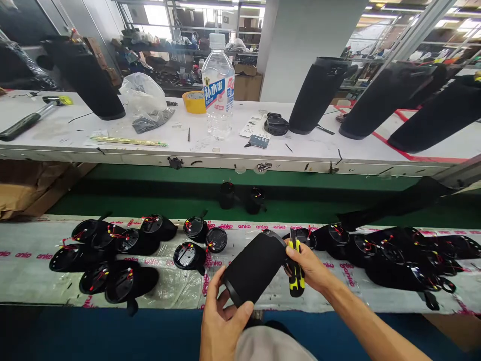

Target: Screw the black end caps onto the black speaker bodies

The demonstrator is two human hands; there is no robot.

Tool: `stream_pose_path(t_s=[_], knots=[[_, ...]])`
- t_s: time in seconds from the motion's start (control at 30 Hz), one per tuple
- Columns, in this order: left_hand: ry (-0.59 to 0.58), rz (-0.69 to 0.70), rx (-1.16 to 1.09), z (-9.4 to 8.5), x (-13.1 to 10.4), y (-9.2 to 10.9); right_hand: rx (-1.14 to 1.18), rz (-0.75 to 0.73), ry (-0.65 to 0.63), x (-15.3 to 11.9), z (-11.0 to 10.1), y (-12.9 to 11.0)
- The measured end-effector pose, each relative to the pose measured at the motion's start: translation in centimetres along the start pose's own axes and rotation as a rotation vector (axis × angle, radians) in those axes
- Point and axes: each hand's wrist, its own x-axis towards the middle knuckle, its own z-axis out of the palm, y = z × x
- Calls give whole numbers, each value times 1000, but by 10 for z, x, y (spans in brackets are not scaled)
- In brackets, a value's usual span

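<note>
Tilted in front of me is a black cylindrical speaker (255, 268) with a fabric-like side and smooth end rings. My left hand (221, 318) grips its lower end, thumb in front and fingers around the underside. My right hand (310, 265) is closed around a yellow-and-black utility knife (296, 278), held upright beside the speaker's upper right end. Some right fingers are hidden behind the knife, so I cannot tell whether they touch the speaker.
Open-ended black speaker housings (128, 283) with red and yellow wires lie left on the plastic-covered bench (169, 286), with several more (394, 271) right. The white shelf (180, 145) bears a water bottle (219, 90), tape roll (194, 102), hammer (33, 119) and upright speakers (317, 95).
</note>
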Motion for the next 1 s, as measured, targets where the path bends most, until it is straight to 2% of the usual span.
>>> stream_pose_path(t_s=[0.13,0.33,0.5,0.67,0.8,0.9,1.0], knots=[[38,1,55,7,-14,11,74,21,-15,-4,-2,2],[98,-4,-22,16,-15,3,94,-6,-54,-7,-8,3],[177,-163,-200,18,-7,-18,-2,-110,-120,-7,-17,1],[293,-279,-306,15,3,-56,-210,-247,-196,-14,-17,9],[376,-381,-291,2,9,-87,-423,-438,-252,-18,5,33],[425,-388,-285,-9,19,-99,-580,-572,-329,-8,38,60],[448,-378,-296,-18,40,-101,-745,-652,-397,14,76,84]])
